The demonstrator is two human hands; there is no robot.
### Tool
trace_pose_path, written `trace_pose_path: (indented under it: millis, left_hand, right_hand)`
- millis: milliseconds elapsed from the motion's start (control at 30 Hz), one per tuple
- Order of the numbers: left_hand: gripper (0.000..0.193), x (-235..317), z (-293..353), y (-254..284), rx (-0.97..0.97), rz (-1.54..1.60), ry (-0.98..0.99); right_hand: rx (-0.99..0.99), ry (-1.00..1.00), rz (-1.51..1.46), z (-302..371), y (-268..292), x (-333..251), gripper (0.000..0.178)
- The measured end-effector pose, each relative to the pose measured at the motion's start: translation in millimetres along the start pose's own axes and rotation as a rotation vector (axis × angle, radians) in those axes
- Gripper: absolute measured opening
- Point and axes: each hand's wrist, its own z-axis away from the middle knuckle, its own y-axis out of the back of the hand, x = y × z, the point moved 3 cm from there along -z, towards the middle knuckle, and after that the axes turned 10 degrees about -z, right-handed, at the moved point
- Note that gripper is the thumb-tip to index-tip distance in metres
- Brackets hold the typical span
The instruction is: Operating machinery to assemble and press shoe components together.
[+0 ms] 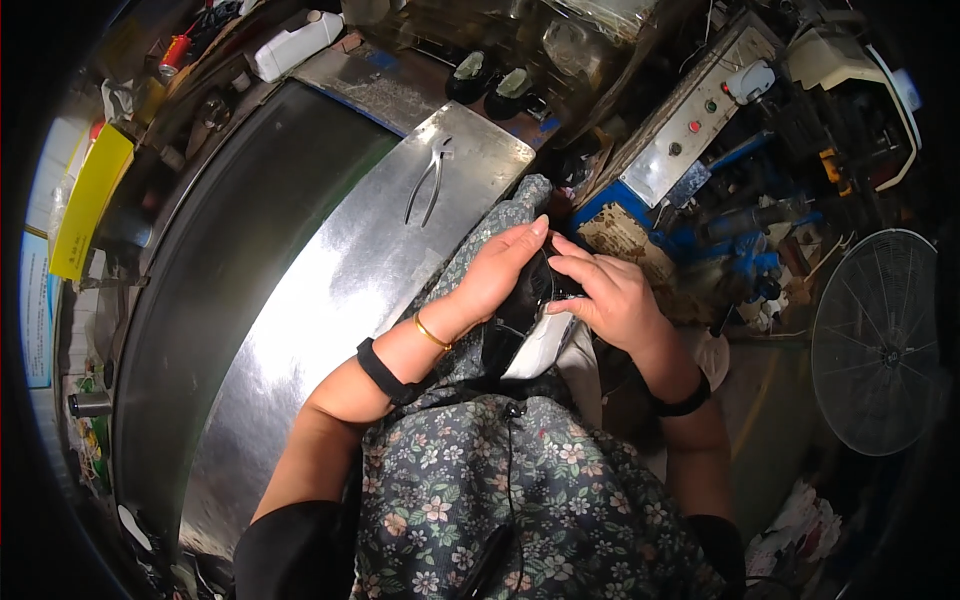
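Both hands meet in front of my body over a black, soft-looking thing whose kind I cannot make out. My left hand, below a gold bracelet, is closed on its upper left side, with most fingers hidden. From the other side, my right hand pinches its edge between thumb and bent fingers. A white, sheet-like piece shows just beneath. Floral dark fabric extends past my left wrist, and a floral apron covers my front.
Left of me, a shiny metal plate runs beside a dark conveyor belt. Pliers lie on the plate's far end. At right are a control panel with buttons and a round wire-guarded fan. A white jug stands far left.
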Motion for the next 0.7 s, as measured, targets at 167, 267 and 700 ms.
trace_pose_path:
  millis: [167,267,700]
  left_hand:
    - [0.036,5.4,-1.4,4.8,0.078,0.014,0.154]
    - [0.034,-4.9,3.2,3.9,0.168,0.025,0.2]
    - [0.065,-3.6,16.6,48.3,0.271,-1.126,-0.27]
  right_hand:
    - [0.073,0.026,0.114,-11.8,-7.3,-5.1,0.042]
    - [0.092,-0.006,0.055,-16.0,-12.6,-6.9,0.035]
    - [0.472,-0.753,-0.726,101.4,-154.0,58.5,0.049]
